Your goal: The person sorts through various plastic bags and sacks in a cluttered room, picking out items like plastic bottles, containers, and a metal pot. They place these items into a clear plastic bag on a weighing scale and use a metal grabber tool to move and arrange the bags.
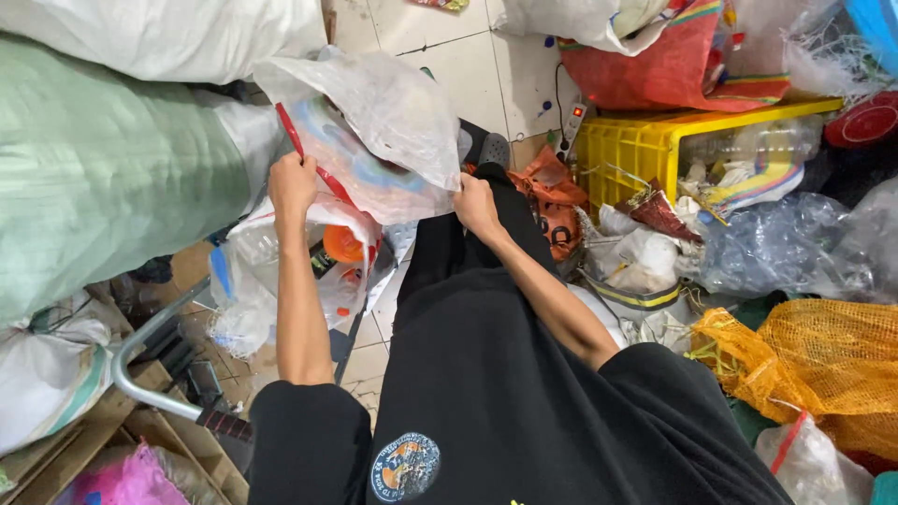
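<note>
My left hand point(293, 184) grips one edge of a clear plastic bag point(374, 140) with a red strip along its rim. My right hand point(475, 206) pinches the opposite edge near my waist. The bag hangs stretched between both hands above the floor. Below it lies another clear bag point(271, 281) holding empty bottles, one with an orange cap point(342, 243). My black shirt and trousers fill the lower middle of the view.
A large green woven sack point(103, 168) and white sacks lie on the left. A yellow crate point(655, 145) with bottles stands at the right, next to an orange mesh bag point(823, 365) and crumpled plastic. A metal tube frame point(140, 355) sits lower left. Tiled floor shows at the top.
</note>
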